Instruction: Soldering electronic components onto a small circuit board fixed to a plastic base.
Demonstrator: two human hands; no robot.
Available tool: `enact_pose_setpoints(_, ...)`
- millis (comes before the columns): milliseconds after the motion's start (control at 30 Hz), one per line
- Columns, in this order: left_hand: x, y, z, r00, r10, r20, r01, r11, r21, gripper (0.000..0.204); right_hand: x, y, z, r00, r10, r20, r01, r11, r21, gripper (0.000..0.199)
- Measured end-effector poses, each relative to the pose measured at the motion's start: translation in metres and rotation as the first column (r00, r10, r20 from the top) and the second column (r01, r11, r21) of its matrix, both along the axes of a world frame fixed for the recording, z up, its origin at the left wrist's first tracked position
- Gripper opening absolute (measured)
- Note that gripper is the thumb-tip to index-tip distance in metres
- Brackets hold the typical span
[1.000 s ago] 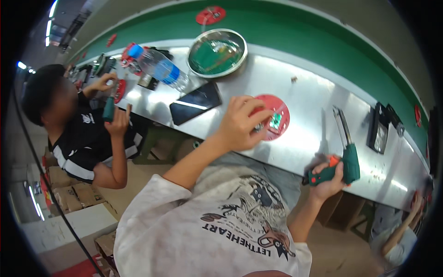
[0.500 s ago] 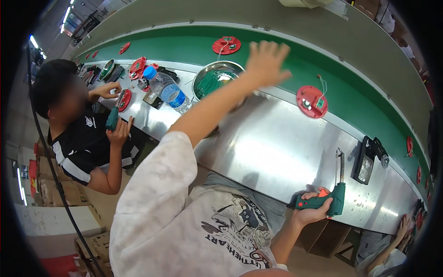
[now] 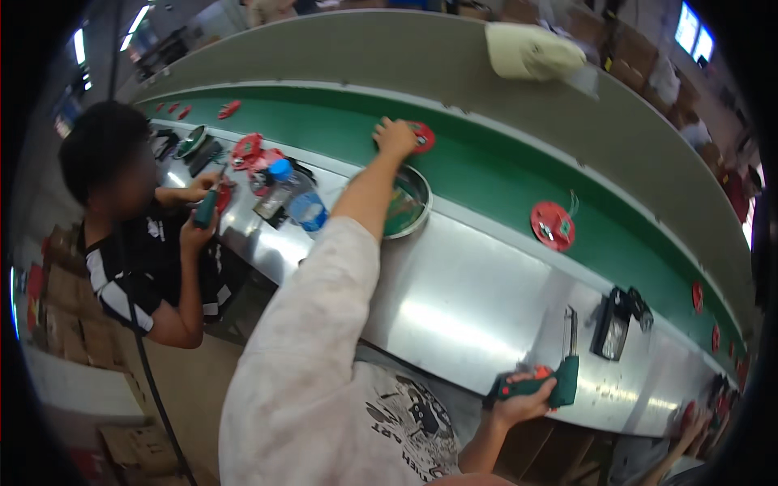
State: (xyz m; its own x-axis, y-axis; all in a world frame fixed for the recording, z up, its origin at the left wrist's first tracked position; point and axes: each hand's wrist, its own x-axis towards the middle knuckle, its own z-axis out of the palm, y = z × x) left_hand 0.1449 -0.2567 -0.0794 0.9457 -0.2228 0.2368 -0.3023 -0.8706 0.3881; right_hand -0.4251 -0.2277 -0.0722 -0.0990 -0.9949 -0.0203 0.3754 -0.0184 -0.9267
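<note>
Stretched out over the steel bowl, my left hand (image 3: 395, 139) is at a round red disc (image 3: 423, 138) on the green belt. Its fingers are bent over the left edge of the disc and hide part of it. At the near edge of the steel table, my right hand (image 3: 523, 407) is wrapped round the handle of a dark green soldering gun (image 3: 565, 379), its thin metal tip pointing away from me. Below my left wrist stands the steel bowl (image 3: 427, 202) with green wires in it, partly covered by my forearm. Another red disc (image 3: 553, 226) with a small board and wires lies farther right on the belt.
Left of the bowl is a water bottle (image 3: 304, 198) with a blue cap. A black tray (image 3: 613, 324) sits on the steel table (image 3: 454, 283) at the right. A co-worker (image 3: 154, 235) at the left holds a green tool. Another person's hand (image 3: 691, 421) is at far right.
My left hand has moved left and come down onto the red disc; before, it was spread in the air to the disc's right. My right hand keeps holding the soldering gun. The whole view has shifted.
</note>
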Motion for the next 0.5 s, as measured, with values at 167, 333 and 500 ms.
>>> enact_pose_setpoints(167,0.023,0.012,0.026,0.963,-0.200,-0.178,0.204,0.979,0.007,0.039,-0.007,0.000,-0.005,0.998,0.052,-0.022,-0.052,0.999,-0.012,0.038)
enact_pose_setpoints(333,-0.038,-0.017,0.093,0.738,-0.648,-0.188,0.577,0.751,-0.322,0.023,-0.014,-0.008,-0.018,0.999,0.029,-0.045,-0.030,0.999,-0.023,0.038)
enact_pose_setpoints(500,-0.174,0.016,0.121,0.387,-0.922,-0.019,0.880,0.376,-0.290,0.025,-0.016,-0.007,-0.019,0.996,0.080,0.040,-0.081,0.997,0.009,0.040)
